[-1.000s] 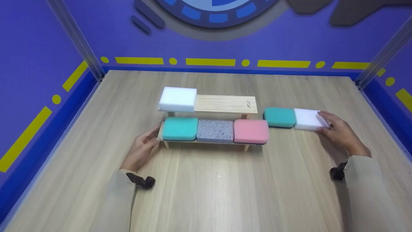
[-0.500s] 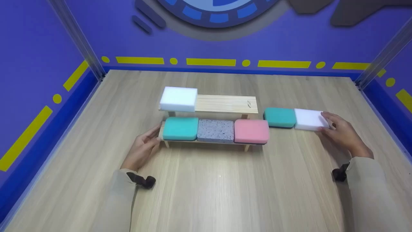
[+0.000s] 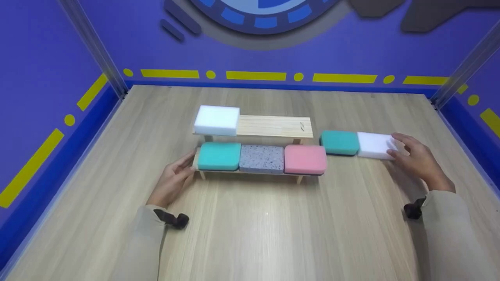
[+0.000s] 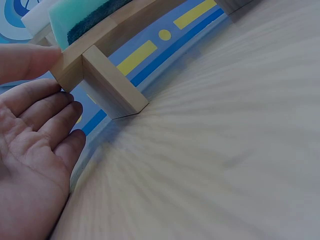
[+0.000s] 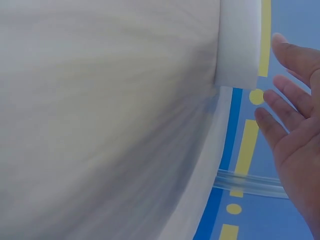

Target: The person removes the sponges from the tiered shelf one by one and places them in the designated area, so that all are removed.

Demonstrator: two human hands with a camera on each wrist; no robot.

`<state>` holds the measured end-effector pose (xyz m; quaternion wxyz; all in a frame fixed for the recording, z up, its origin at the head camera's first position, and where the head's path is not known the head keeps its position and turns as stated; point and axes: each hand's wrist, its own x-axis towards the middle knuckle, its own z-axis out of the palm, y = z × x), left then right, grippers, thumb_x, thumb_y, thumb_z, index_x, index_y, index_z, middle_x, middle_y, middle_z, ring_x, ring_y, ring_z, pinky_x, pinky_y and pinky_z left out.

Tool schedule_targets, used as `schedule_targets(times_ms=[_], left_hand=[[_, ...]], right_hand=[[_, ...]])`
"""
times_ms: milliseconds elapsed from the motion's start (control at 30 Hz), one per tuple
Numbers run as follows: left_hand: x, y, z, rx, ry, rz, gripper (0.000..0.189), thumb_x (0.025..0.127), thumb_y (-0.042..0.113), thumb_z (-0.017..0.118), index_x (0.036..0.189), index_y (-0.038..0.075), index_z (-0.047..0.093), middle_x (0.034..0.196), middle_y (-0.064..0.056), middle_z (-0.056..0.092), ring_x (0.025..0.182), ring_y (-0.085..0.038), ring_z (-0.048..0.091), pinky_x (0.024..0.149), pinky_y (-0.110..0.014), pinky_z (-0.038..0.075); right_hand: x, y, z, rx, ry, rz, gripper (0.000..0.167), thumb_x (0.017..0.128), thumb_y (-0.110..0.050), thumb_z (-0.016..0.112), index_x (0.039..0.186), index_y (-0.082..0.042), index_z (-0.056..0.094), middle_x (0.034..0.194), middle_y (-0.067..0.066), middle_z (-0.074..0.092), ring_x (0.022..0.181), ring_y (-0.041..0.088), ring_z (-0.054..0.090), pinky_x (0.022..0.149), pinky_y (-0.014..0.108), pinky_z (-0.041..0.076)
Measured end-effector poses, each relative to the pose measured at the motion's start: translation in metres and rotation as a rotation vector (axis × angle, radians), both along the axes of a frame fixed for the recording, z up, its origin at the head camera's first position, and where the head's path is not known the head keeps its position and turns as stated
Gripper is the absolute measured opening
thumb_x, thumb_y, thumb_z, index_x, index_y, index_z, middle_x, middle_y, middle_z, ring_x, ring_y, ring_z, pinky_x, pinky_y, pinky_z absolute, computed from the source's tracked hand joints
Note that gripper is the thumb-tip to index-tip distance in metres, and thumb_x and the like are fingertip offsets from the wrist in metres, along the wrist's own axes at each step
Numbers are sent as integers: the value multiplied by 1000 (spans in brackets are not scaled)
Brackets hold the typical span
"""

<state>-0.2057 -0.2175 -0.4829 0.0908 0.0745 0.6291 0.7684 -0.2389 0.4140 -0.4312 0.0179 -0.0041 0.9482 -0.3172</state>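
My left hand [image 3: 172,180] pinches the left end of the front wooden stand [image 3: 196,158], thumb on top and fingertips at the edge, as the left wrist view shows. On that stand lie a turquoise sponge [image 3: 219,155], a speckled grey sponge [image 3: 261,158] and a pink sponge [image 3: 305,159], side by side. My right hand [image 3: 420,161] hovers at the right end of a white sponge [image 3: 374,144] lying on the table. The right wrist view shows its fingers loosely extended, apart from that white sponge [image 5: 239,45]. A green sponge [image 3: 339,142] with a dark underside adjoins it on the left.
Behind the front stand is a second wooden stand [image 3: 275,125], with a white sponge [image 3: 216,119] on its left end. Blue walls [image 3: 250,58] with yellow marks enclose the wooden table [image 3: 250,230] at the back and sides.
My right hand has eased slightly to the right, its fingers coming off the white sponge's end. My left hand, the stands and the sponges stay where they were.
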Motion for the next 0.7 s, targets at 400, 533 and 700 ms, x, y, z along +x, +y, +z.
schedule_targets(times_ms=[400, 533, 700], left_hand=[[-2, 0, -3, -52, 26, 26, 59, 95, 0, 52, 148, -3, 27, 159, -14, 23, 147, -23, 21, 108, -15, 35], [-2, 0, -3, -55, 30, 26, 58, 95, 0, 52, 148, -3, 28, 158, -15, 23, 147, -24, 22, 108, -15, 36], [-3, 0, -3, -38, 29, 26, 58, 95, 0, 52, 148, -4, 28, 158, -16, 24, 147, -24, 22, 108, -15, 36]], right_hand=[[2, -7, 13, -24, 304, 93, 53, 94, -18, 62, 140, 3, 44, 142, 30, 43, 129, 48, 39, 94, -7, 25], [2, -13, 21, -24, 324, 106, 54, 94, -20, 62, 141, 0, 45, 142, 28, 44, 129, 46, 39, 94, -7, 25], [-1, -23, 30, -16, 350, 118, 53, 93, -20, 63, 140, -1, 47, 141, 26, 47, 129, 42, 43, 96, -6, 27]])
